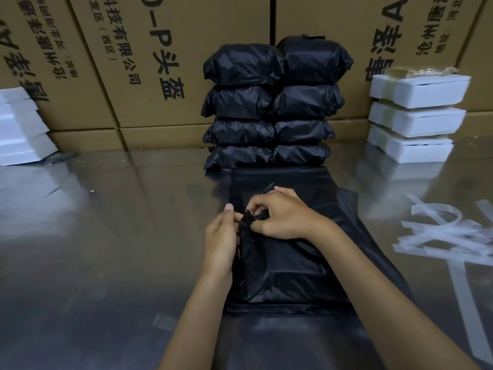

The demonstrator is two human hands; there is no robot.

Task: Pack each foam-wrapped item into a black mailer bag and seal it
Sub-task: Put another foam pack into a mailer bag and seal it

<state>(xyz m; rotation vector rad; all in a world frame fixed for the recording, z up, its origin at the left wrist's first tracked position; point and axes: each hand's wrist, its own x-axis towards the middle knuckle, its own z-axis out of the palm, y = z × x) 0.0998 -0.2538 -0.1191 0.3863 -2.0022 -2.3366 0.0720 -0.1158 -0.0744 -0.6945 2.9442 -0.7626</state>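
Note:
A black mailer bag (282, 273) with a boxy item inside lies on the shiny metal table (106, 236) in front of me. My left hand (221, 241) and my right hand (280, 214) both pinch the gathered black plastic at the bag's far left corner. Flat black bags (280, 180) lie under and beyond it. Behind them stand two stacks of sealed black packages (269, 102). White foam-wrapped items (416, 113) are stacked at the back right.
More white foam pieces (18, 129) are piled at the back left. Loose clear adhesive strips (453, 236) lie on the table at the right. Large printed cardboard boxes (160, 62) form a wall along the back.

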